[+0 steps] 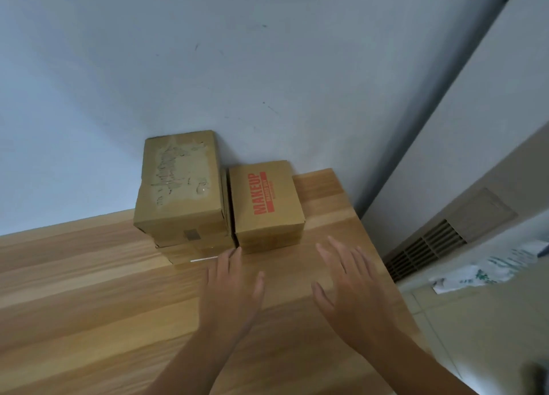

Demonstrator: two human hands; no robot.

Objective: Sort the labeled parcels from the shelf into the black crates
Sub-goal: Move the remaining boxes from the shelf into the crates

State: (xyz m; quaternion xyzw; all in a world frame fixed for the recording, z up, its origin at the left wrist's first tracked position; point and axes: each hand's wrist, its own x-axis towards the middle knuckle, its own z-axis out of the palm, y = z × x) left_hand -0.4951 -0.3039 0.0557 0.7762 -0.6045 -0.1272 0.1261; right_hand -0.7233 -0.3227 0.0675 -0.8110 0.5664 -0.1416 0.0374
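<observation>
Head view: both hands are out over the wooden shelf (89, 275), and the pick-up step is on. The left hand (231, 287) is flat with straight fingers, tips at the foot of the parcels; contact is too close to call. The right hand (353, 293) is spread wide and empty. The MAKEUP parcel (267, 198) sits against the wall, beside a taller worn stack (181, 183). Next, I'd say, the hands clasp its sides and lift. No black crates in sight.
</observation>
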